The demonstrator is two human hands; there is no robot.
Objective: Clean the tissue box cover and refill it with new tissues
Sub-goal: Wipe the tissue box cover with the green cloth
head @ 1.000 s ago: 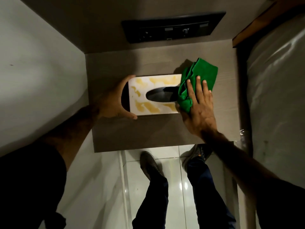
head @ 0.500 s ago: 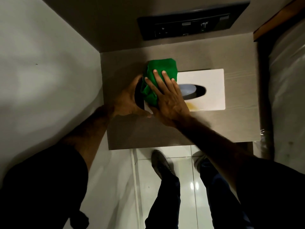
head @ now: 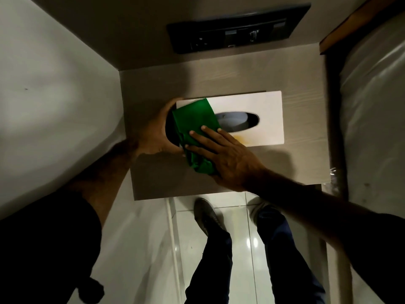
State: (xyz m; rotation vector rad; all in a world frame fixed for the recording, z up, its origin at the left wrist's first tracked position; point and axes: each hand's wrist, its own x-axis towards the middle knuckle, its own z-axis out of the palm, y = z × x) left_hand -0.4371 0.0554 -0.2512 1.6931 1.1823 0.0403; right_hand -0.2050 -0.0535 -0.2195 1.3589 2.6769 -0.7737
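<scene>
A white tissue box cover point(head: 265, 110) with an oval slot lies flat on a small grey wooden shelf point(head: 302, 159). A small yellow stain remains near its front edge, right of my fingers. My left hand point(head: 153, 132) grips the cover's left end. My right hand point(head: 228, 159) presses a folded green cloth point(head: 195, 123) flat on the cover's left part, the cloth hanging over the front edge.
A dark switch panel point(head: 236, 29) is on the wall behind the shelf. A white wall point(head: 54, 84) stands on the left, a bed edge with a plastic-wrapped mattress point(head: 372, 106) on the right. My legs and shoes point(head: 208, 218) are on the glossy tiled floor below.
My right hand swept the green cloth from the cover's right end to its left end, then drew it towards the front edge. Most yellow stains are gone. The left hand kept its grip.
</scene>
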